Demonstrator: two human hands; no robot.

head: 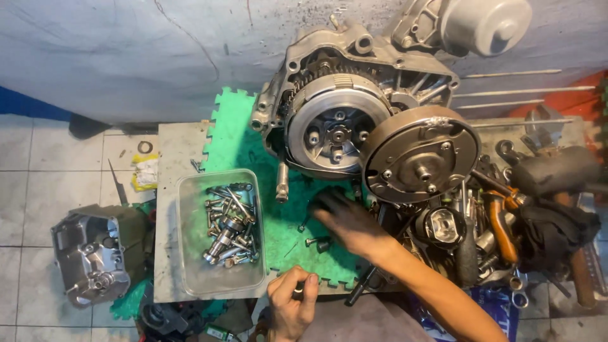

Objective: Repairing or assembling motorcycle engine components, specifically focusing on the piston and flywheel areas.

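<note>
Two hands are at work over a green foam puzzle mat laid on a scuffed grey metal worktop. The left hand, at the near edge of the worktop, is pinched closed on a small dark metal ring-shaped part held between thumb and fingertips. The right hand reaches across the mat with fingers spread and blurred; it appears empty, and I cannot tell whether it touches anything. Just beside its fingers lie a couple of short steel bolts on the foam.

Above them stands a large grey cast-aluminium engine case with its round clutch assembly exposed and a circular silver clutch cover plate leaning against it. A clear plastic rectangular tray to the left holds bolts and a short steel shaft.

Judging by its look, the small ring is light, rigid and probably oily, so easy to drop; a fingertip pinch across its edge suits it. The bolts likewise are small, hard and slick, best picked by the head or shank. The engine case would be heavy and awkward, calling for both hands on its solid outer edges.
</note>
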